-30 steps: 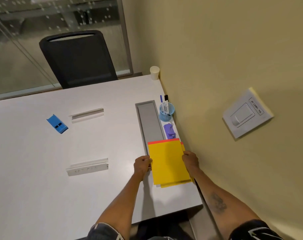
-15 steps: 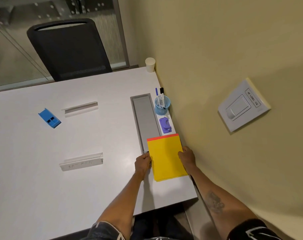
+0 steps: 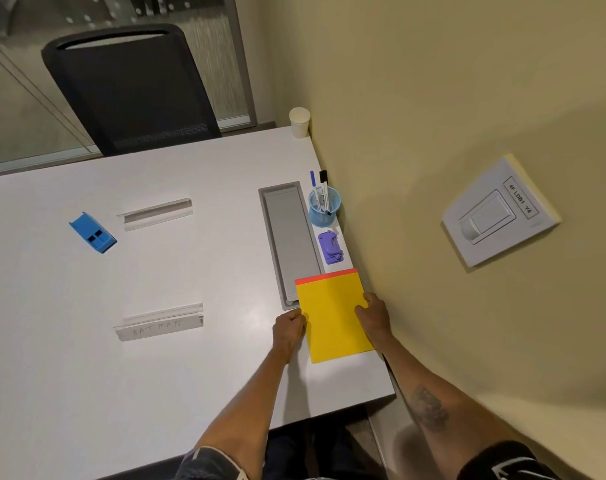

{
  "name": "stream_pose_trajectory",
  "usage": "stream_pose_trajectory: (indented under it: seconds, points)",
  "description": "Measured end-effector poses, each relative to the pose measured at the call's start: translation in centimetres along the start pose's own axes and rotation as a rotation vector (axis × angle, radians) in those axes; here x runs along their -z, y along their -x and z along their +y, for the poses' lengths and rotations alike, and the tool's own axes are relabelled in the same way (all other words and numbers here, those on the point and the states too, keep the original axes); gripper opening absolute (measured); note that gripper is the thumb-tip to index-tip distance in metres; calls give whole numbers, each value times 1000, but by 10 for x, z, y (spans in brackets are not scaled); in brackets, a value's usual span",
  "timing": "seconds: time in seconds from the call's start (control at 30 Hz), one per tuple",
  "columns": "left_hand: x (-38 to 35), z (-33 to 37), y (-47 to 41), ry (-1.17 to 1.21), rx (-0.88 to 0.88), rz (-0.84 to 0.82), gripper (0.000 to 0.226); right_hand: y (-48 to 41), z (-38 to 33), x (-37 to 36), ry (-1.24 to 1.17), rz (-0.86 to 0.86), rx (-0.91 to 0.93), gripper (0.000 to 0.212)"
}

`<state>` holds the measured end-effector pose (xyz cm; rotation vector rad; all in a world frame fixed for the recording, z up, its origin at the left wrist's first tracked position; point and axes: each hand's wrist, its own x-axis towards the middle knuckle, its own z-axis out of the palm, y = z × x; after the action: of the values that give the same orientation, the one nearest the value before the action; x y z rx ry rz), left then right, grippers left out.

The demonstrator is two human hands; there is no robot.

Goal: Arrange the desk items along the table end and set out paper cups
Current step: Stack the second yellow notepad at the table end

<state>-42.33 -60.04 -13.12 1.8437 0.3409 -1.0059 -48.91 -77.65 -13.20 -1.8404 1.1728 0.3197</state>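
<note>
Yellow paper stack [image 3: 332, 317]: it lies flat on the white surface [image 3: 190, 271], lower centre-right of the frame, close to the wall edge, with an orange-red strip showing along its far edge.
Long axis: it runs away from the person, almost parallel to the wall and to the grey cable tray [image 3: 287, 237]; its far left corner covers the near end of that tray.
Left hand [image 3: 288, 328]: curled, pressing against the left long edge of the stack; I cannot tell if the fingers go under the sheets.
Right hand [image 3: 372, 315]: fingers bent over the right long edge, thumb on top, holding the stack from that side.
Key relation: the stack sits between both hands, so neither is nearer; a push toward the wall would come from the left hand.
Row along the wall: purple stapler [image 3: 331, 247] just beyond the stack, then the blue mesh pen cup [image 3: 324, 206], then one paper cup [image 3: 299, 122] at the far corner.
Not yet in the row: blue box [image 3: 92, 232] and two name holders, well apart at the left of the frame.
</note>
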Motion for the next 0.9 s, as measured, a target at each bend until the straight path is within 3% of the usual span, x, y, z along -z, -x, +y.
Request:
stream_pose_trajectory:
  seconds: [0.07,0.23,0.53,0.73,0.9]
  points:
    - [1,-1,-1,-14,0,-3,17,-2,0,-1,8,3,0,54]
    - [3,-2,-6,-8,4,-4,29,-6,1,-4,30,1,-7,53]
    - [17,10,-3,70,33,-48,12,-6,-12,-11,88,51,5,53]
    - [41,27,-1,82,9,-37,26,-2,-44,-22,136,74,85,52]
    - [66,43,-2,79,-85,21,19,2,-79,-38,166,29,226,46]
